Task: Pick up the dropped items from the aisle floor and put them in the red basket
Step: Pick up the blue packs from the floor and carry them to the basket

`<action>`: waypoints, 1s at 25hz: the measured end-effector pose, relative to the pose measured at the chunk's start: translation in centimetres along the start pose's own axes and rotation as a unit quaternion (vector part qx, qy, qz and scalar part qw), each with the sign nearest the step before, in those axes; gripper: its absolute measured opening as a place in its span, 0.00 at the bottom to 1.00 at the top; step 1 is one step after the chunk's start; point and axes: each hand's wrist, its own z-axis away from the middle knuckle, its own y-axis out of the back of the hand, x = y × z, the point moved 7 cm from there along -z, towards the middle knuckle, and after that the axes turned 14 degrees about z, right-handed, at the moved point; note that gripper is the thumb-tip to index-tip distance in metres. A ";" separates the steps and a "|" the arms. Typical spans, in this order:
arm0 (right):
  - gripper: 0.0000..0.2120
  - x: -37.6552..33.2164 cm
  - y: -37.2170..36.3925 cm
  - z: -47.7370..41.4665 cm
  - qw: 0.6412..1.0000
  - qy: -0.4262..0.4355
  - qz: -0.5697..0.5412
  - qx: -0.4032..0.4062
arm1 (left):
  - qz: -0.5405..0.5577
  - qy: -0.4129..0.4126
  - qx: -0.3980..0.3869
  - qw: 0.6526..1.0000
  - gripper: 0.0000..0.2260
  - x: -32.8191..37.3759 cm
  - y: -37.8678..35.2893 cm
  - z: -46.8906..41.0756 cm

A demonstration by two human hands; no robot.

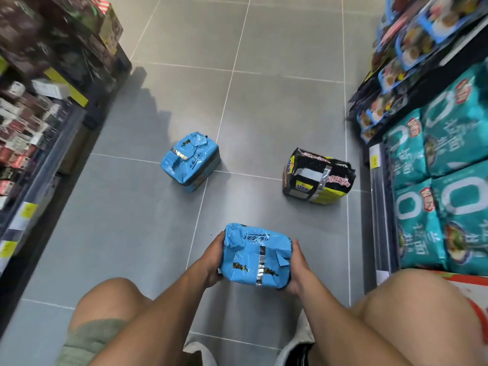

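The left hand and right hand clasp the near blue pack by its ends, fingers curled round it. The pick-up step seems in hand; next it must go to the red basket, perhaps the red edge right of the fingers. Beyond the fingers lie a second blue pack and a black-and-yellow pack.

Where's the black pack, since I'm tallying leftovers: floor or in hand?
On the floor: the black pack lies there, neither hand touching it.
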 end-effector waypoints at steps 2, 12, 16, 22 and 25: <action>0.39 -1.4 0.2 4.8 0.999 0.003 0.039 0.011 | 0.008 -0.005 0.047 0.999 0.28 1.3 0.5 4.1; 0.26 -9.9 2.5 36.3 0.990 0.092 -0.007 0.109 | -0.003 -0.054 0.060 0.997 0.21 12.9 -6.7 34.7; 0.27 -12.7 6.0 42.0 0.989 0.114 -0.048 0.087 | -0.047 -0.046 -0.011 0.998 0.16 16.3 -13.8 44.4; 0.20 -17.8 6.6 54.8 0.987 0.135 -0.078 0.027 | -0.110 -0.054 -0.116 0.986 0.14 19.3 -22.6 49.6; 0.23 -18.2 6.0 59.4 0.982 0.142 -0.124 0.028 | -0.168 -0.041 -0.159 0.972 0.12 20.0 -25.8 50.4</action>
